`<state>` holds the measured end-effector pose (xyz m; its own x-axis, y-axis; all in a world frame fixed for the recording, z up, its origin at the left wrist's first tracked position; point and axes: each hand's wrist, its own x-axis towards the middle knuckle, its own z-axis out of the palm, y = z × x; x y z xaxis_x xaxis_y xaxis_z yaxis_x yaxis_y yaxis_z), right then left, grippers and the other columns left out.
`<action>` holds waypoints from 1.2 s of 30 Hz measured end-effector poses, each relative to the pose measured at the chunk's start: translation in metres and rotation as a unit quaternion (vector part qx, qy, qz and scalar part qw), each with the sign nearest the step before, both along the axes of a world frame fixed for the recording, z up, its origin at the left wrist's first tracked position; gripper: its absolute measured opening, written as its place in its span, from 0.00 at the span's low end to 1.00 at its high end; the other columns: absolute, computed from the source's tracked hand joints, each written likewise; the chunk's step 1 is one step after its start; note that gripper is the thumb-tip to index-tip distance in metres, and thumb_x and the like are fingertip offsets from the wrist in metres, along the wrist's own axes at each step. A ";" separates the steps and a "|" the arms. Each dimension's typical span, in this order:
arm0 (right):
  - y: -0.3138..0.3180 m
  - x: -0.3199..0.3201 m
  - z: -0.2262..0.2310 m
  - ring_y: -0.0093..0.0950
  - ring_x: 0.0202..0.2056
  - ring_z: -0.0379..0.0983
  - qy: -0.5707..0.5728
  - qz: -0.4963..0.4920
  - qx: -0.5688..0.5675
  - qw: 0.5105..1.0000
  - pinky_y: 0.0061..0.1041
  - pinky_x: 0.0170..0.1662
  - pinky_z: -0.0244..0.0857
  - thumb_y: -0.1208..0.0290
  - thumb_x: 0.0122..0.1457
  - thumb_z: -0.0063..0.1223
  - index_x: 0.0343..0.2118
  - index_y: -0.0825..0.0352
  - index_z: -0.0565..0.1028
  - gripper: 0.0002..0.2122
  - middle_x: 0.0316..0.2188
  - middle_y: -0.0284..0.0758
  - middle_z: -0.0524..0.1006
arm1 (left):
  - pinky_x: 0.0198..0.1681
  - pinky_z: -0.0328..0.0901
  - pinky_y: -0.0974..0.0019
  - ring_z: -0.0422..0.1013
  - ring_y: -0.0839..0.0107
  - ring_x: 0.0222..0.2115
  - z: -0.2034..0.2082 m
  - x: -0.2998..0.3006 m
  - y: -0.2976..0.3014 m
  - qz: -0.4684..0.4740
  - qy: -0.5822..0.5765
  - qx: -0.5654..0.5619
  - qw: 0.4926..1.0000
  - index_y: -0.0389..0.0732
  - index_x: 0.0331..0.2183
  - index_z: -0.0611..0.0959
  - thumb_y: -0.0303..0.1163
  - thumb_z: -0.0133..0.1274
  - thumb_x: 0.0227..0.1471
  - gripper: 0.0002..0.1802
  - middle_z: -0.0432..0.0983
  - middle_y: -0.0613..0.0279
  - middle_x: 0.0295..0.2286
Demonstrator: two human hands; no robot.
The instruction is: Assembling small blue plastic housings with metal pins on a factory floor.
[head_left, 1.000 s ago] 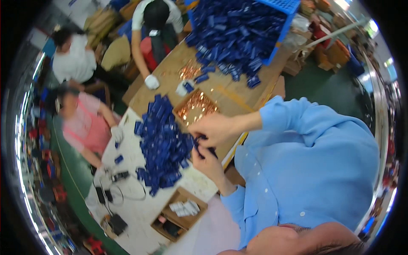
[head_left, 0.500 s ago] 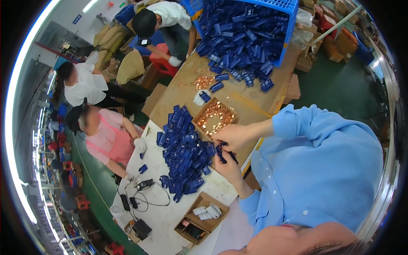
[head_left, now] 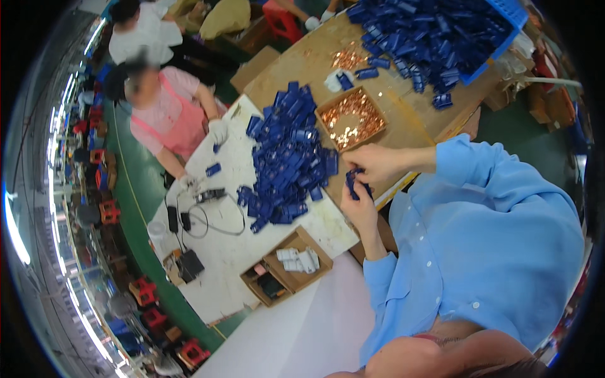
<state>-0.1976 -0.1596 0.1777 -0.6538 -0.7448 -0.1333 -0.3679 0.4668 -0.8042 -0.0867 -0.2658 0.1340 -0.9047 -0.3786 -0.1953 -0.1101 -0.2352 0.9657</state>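
Note:
My left hand [head_left: 360, 208] is closed around a dark blue plastic housing [head_left: 357, 184], holding it in front of my shirt at the table's near edge. Just above it, my right hand [head_left: 373, 165] has its fingers bent together against the top of the same piece. Whether a small part sits between those fingertips is hidden. Right beside my right hand stands a shallow cardboard box [head_left: 332, 129] with many small copper-coloured pieces in it. To the left of my hands lies a large heap of similar blue housings [head_left: 287, 164].
A blue crate [head_left: 488, 69] spills more housings at the far right. Loose copper pieces [head_left: 348, 57] lie behind the box. A divided cardboard box [head_left: 315, 280] with white parts stands near left, beside a black adapter [head_left: 189, 264] and cables. Across the table works a person in a pink apron [head_left: 179, 123].
The whole view has swung, so the table and boxes sit higher and further right. Both hands stay together at the blue housing, which is tilted a little differently.

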 end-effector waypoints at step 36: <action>-0.142 -0.154 -0.196 0.44 0.45 0.72 0.040 -0.218 0.052 0.974 0.41 0.47 0.67 0.67 0.51 0.58 0.40 0.67 0.72 0.14 0.40 0.46 0.75 | 0.46 0.66 0.42 0.74 0.47 0.41 -0.288 0.290 0.012 -0.067 -0.602 -0.317 0.730 0.30 0.32 0.81 0.60 0.51 0.49 0.35 0.78 0.37 0.33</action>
<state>-0.3514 -0.3016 -0.0184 -0.9165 -0.3788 -0.1286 -0.1759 0.6703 -0.7209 0.2032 -0.2537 -0.1542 -0.2584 -0.6623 -0.7033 -0.9498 0.3072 0.0596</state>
